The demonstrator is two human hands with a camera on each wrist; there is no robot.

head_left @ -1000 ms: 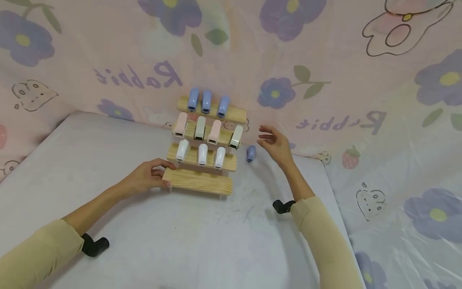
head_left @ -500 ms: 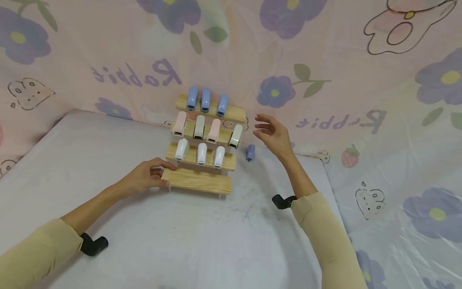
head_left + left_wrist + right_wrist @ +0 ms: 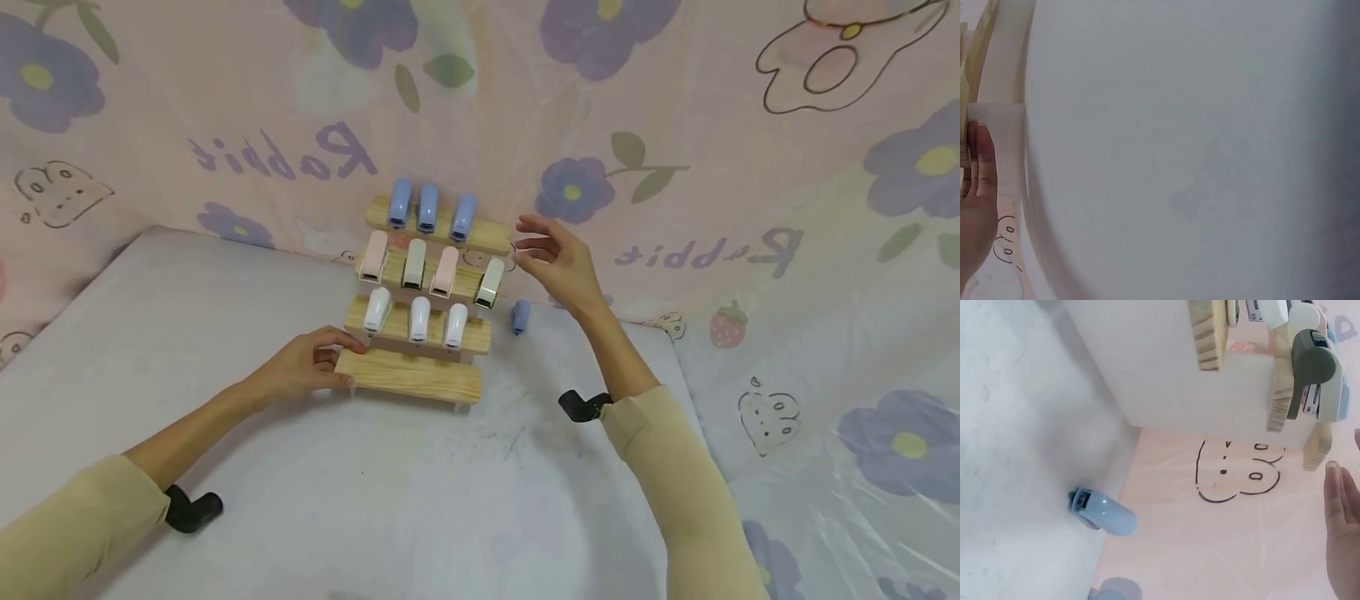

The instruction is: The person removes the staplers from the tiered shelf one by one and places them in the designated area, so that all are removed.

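A tiered wooden display stand [image 3: 420, 377] holds mini staplers: blue staplers [image 3: 427, 208] on the top tier, pink staplers [image 3: 445, 271] and pale green staplers [image 3: 490, 283] below, and white staplers [image 3: 420, 320] on the third tier. The lowest tier carries none. My left hand [image 3: 303, 367] grips the left end of that lowest tier between thumb and fingers; its fingers [image 3: 985, 150] show at the stand's side. My right hand [image 3: 562, 262] is by the right end of the top tier, fingers loosely bent, holding nothing. Whether it touches the wood I cannot tell.
A loose blue stapler [image 3: 521, 317] rests on the white table [image 3: 420, 500], right of the stand; in the right wrist view this blue stapler [image 3: 1107, 512] lies near the wall. A printed curtain [image 3: 465, 100] rises behind the stand.
My right hand has moved left and slightly up toward the stand's top tier. My left hand, the stand and the staplers stay where they were.
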